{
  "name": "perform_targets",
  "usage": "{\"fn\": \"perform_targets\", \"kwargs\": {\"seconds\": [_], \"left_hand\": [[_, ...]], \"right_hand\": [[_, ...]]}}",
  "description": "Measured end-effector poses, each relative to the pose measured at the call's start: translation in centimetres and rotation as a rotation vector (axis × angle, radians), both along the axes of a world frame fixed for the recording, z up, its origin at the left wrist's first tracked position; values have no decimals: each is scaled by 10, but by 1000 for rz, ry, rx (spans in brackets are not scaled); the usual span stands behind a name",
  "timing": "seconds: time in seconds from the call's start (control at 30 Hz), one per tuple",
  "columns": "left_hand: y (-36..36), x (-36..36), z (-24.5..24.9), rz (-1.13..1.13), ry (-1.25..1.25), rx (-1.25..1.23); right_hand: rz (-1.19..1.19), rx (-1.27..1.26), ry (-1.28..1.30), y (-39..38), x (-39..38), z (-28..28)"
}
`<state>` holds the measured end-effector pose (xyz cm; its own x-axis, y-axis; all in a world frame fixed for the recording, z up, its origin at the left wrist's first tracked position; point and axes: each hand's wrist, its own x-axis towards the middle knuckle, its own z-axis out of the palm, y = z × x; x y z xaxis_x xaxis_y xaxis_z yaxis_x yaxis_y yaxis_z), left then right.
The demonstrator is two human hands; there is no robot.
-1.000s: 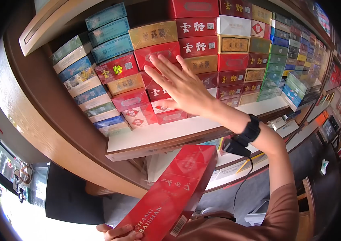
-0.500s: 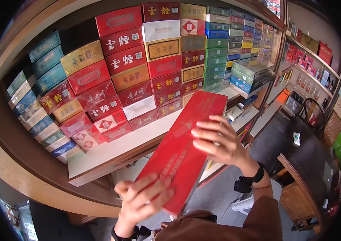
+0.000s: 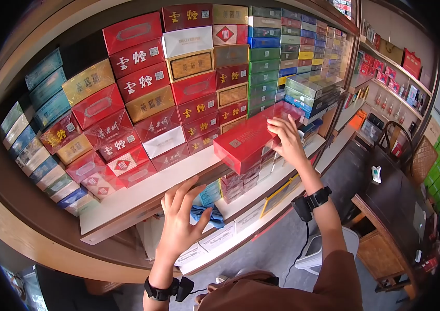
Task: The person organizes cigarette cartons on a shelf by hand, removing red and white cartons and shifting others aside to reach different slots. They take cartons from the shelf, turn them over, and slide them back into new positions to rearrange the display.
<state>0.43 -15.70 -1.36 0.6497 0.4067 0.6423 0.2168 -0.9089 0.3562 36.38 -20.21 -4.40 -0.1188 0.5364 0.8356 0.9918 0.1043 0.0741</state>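
the red carton (image 3: 246,140) hangs in the air just in front of the white shelf board (image 3: 142,194), at about the height of the lowest rows of stacked cartons (image 3: 147,103). its long axis runs from lower left to upper right: the small square end faces us at the lower left, and the far end points up and right toward the green and blue boxes (image 3: 282,67). its broad face is turned up, nearly level.

our right hand (image 3: 287,140) grasps the carton at its far half, fingers laid over the top face and long edge, and carries it alone. a black band (image 3: 317,198) sits on that wrist.

our left hand (image 3: 181,223) is lower, in front of the shelf's edge, well apart from the carton, palm away from us, fingers spread and holding nothing. beyond it lies a blue cloth (image 3: 204,213), and a short stack of dark red packs (image 3: 238,181) stands under the carton on the lower ledge.
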Motion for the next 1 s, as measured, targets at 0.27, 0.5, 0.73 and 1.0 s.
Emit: {"fn": "perform_targets", "kwargs": {"seconds": [0.27,0.5,0.73,1.0], "left_hand": [[3,7,-12,55,-47,-25],[5,9,-19,82,-67,-47],[38,32,-13,178,-196,103],[76,63,-2,208,-174,355]], "right_hand": [[-78,-79,9,-2,1,10],[-43,-127,-27,-5,0,13],[28,-246,52,-9,-13,32],[111,23,-436,86,-95,118]]}}
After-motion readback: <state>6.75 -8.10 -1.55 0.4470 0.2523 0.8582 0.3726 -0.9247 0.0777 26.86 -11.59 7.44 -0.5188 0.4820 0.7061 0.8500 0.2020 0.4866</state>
